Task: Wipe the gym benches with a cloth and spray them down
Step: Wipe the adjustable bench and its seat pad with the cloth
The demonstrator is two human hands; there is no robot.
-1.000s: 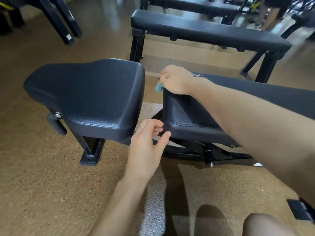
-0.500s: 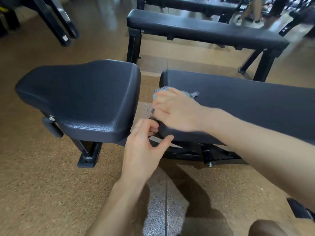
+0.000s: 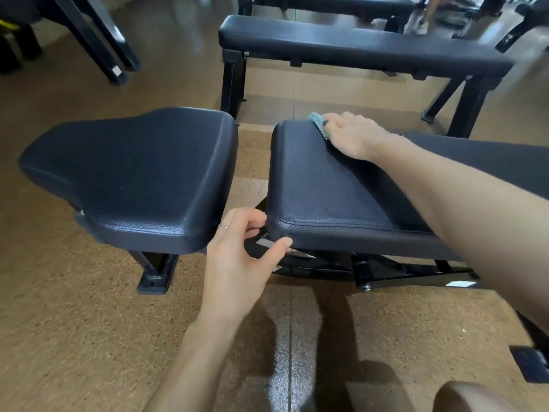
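The right hand (image 3: 352, 135), fingers laid flat and spread, presses a teal knitted cloth (image 3: 317, 121) onto the far corner of a long black padded back pad (image 3: 320, 179), right of centre in the frame, while the left hand (image 3: 237, 263) pinches that pad's near corner between thumb and curled fingers, seemingly to steady it. Only a rim of the cloth shows ahead of the fingers; the rest lies under the palm. No spray bottle is in view.

The step in hand looks like wiping the end of this pad. Doing it well would mean keeping the palm flat so the whole cloth bears on the leather, drawing overlapping strokes from the far edge toward the near stitched seam, and rolling the cloth over the rounded end face and corners, where grime tends to collect.

Just left, across a narrow gap showing the brown speckled floor (image 3: 74, 337), sits the black contoured seat pad (image 3: 142, 173), apart from the back pad; a stroke carried past the end edge would drop into that gap, so the cloth should wrap the edge rather than overshoot. The pad's long run toward the right of the frame lies open for sweeping. In the upper frame stands a flat black bench (image 3: 356, 46), well apart, with open floor between.
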